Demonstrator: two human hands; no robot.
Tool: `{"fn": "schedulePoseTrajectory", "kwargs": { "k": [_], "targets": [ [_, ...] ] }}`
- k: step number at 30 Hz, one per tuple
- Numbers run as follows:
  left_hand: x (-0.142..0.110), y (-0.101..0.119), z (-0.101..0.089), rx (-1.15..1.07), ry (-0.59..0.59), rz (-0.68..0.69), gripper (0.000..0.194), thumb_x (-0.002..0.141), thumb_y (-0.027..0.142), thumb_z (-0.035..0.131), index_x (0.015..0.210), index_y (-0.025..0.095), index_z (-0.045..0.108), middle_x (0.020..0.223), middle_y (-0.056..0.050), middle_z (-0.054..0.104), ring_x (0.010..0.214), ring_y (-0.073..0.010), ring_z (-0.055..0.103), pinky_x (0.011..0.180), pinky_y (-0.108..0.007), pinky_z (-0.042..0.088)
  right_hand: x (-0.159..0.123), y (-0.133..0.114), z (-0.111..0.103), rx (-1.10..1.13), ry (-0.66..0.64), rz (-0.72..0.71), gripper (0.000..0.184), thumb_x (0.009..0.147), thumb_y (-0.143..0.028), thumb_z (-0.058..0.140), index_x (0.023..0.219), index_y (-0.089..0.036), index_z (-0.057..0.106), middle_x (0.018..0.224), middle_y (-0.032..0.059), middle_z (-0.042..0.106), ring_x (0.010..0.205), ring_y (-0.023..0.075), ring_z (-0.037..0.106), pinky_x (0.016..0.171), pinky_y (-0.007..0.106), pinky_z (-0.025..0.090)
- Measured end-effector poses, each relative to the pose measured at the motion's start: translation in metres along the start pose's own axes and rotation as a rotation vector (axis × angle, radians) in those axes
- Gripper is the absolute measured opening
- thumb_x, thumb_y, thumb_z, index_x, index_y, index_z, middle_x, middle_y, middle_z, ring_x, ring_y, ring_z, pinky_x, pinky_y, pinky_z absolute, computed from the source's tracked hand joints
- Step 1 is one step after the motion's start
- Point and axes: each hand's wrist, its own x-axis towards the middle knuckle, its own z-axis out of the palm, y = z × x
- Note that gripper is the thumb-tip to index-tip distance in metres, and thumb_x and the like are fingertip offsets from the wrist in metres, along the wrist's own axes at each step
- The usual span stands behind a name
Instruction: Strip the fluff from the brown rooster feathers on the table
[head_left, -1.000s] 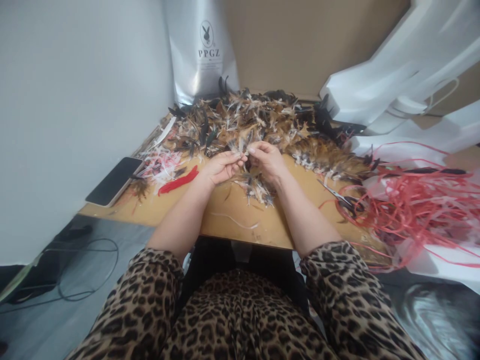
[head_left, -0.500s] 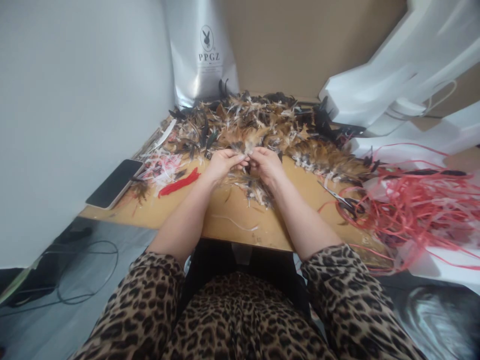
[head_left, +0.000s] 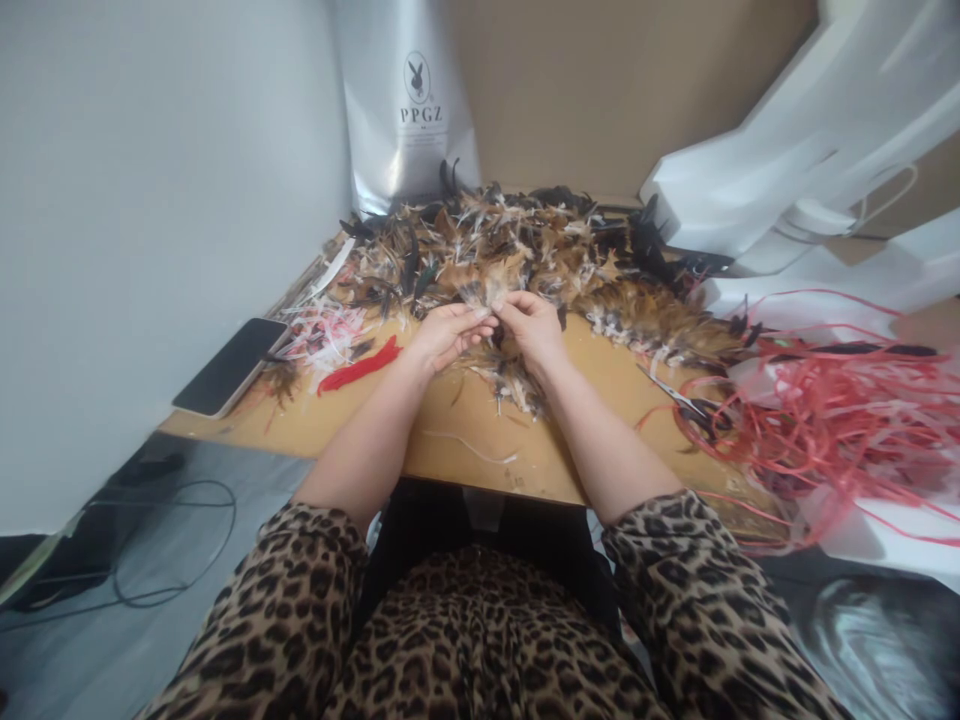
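My left hand (head_left: 455,332) and my right hand (head_left: 529,325) meet over the middle of the table, fingertips pinched close together. Between them they hold a small bunch of brown and white feathers (head_left: 493,284), its tips fanning away from me. Just behind lies a big heap of brown, white and black feathers (head_left: 540,225). Under my right wrist, a few loose pale feathers (head_left: 510,388) rest on the wooden tabletop (head_left: 465,445). A bundle of red strands (head_left: 360,366) lies left of my left hand. Exactly where each fingertip grips is too small to make out.
A phone (head_left: 230,367) lies at the table's left edge, beside pink and white shreds (head_left: 326,332). To the right are scissors (head_left: 686,402) and a tangle of red ribbon (head_left: 847,430). A silver bag (head_left: 412,150) stands behind the heap. A row of bundled feathers (head_left: 660,315) lies right.
My right hand has shifted slightly, its fingers drawn in a little higher at the bunch. My left hand's lower fingers have loosened a little. The feathers remain held between both hands.
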Motion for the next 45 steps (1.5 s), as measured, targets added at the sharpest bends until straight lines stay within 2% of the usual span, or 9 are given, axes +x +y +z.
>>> {"fn": "schedulePoseTrajectory", "kwargs": {
  "k": [13,16,20,23,27,31,35,41,45],
  "targets": [
    [0.001,0.002,-0.003,-0.009,0.062,0.066,0.013,0.078,0.013,0.069,0.069,0.007,0.064,0.062,-0.002,0.067,0.048,-0.0025,0.058,0.049,-0.011,0.044,0.006,-0.003,-0.011,-0.123,0.030,-0.042,0.025,0.067,-0.039,0.070,0.079,-0.017,0.069,0.065,-0.0026,0.062,0.055,0.0080,0.047,0.058,0.023,0.041],
    [0.003,0.002,-0.005,-0.056,0.098,0.075,0.013,0.080,0.011,0.066,0.068,0.007,0.063,0.062,-0.002,0.067,0.049,-0.0018,0.058,0.049,-0.010,0.045,0.009,-0.011,-0.022,-0.313,0.034,-0.045,0.019,0.068,-0.032,0.068,0.074,-0.014,0.068,0.066,-0.0005,0.064,0.058,0.0092,0.050,0.060,0.024,0.041],
    [0.005,0.001,-0.007,-0.105,0.106,0.076,0.010,0.082,0.010,0.064,0.072,0.007,0.065,0.065,-0.003,0.068,0.051,-0.0018,0.059,0.050,-0.010,0.045,0.007,-0.015,-0.027,-0.643,-0.111,-0.053,0.018,0.071,-0.030,0.064,0.070,-0.013,0.069,0.067,0.0027,0.067,0.061,0.0119,0.054,0.062,0.025,0.041],
    [0.006,0.001,-0.007,-0.120,0.122,0.076,0.007,0.081,0.010,0.065,0.074,0.008,0.065,0.066,-0.002,0.068,0.052,-0.0020,0.059,0.050,-0.010,0.045,0.001,-0.013,-0.021,-0.924,-0.226,-0.073,0.017,0.074,-0.029,0.061,0.075,-0.016,0.072,0.071,0.0044,0.070,0.066,0.0156,0.059,0.064,0.027,0.042],
    [0.006,0.000,-0.007,-0.105,0.134,0.058,0.011,0.083,0.009,0.062,0.073,0.008,0.064,0.064,-0.002,0.067,0.051,-0.0014,0.058,0.050,-0.009,0.044,-0.008,-0.006,-0.006,-1.327,-0.244,-0.102,0.023,0.079,-0.034,0.058,0.086,-0.019,0.074,0.088,0.0104,0.074,0.081,0.0243,0.066,0.069,0.032,0.044],
    [0.005,0.001,-0.006,-0.117,0.132,0.059,0.011,0.082,0.009,0.063,0.072,0.008,0.064,0.064,-0.002,0.067,0.050,-0.0016,0.058,0.049,-0.010,0.044,-0.011,0.001,0.001,-1.450,-0.245,-0.114,0.027,0.083,-0.035,0.055,0.089,-0.017,0.073,0.095,0.0150,0.073,0.087,0.0269,0.067,0.071,0.034,0.045],
    [0.004,0.002,-0.005,-0.141,0.143,0.049,0.009,0.081,0.010,0.065,0.072,0.008,0.063,0.065,-0.002,0.067,0.050,-0.0016,0.058,0.049,-0.010,0.044,-0.007,0.006,-0.001,-1.187,-0.188,-0.083,0.021,0.081,-0.028,0.055,0.081,-0.016,0.073,0.080,0.0097,0.072,0.074,0.0202,0.063,0.067,0.030,0.043],
    [0.004,0.005,-0.005,-0.218,0.114,0.022,0.011,0.085,0.006,0.059,0.075,0.008,0.064,0.067,-0.002,0.068,0.051,-0.0014,0.059,0.047,-0.009,0.044,0.002,0.003,-0.006,-0.039,-0.083,0.239,0.023,0.065,-0.037,0.073,0.069,-0.018,0.061,0.048,-0.0081,0.043,0.042,0.0050,0.032,0.044,0.020,0.024],
    [0.002,0.004,-0.006,-0.201,0.009,-0.055,0.009,0.085,0.005,0.058,0.079,0.006,0.065,0.071,-0.004,0.069,0.053,-0.0025,0.061,0.047,-0.009,0.044,0.001,0.001,-0.003,0.267,-0.155,0.348,0.036,0.053,-0.040,0.082,0.069,-0.017,0.058,0.048,-0.0106,0.039,0.040,0.0017,0.025,0.041,0.018,0.015]
  ]
}}
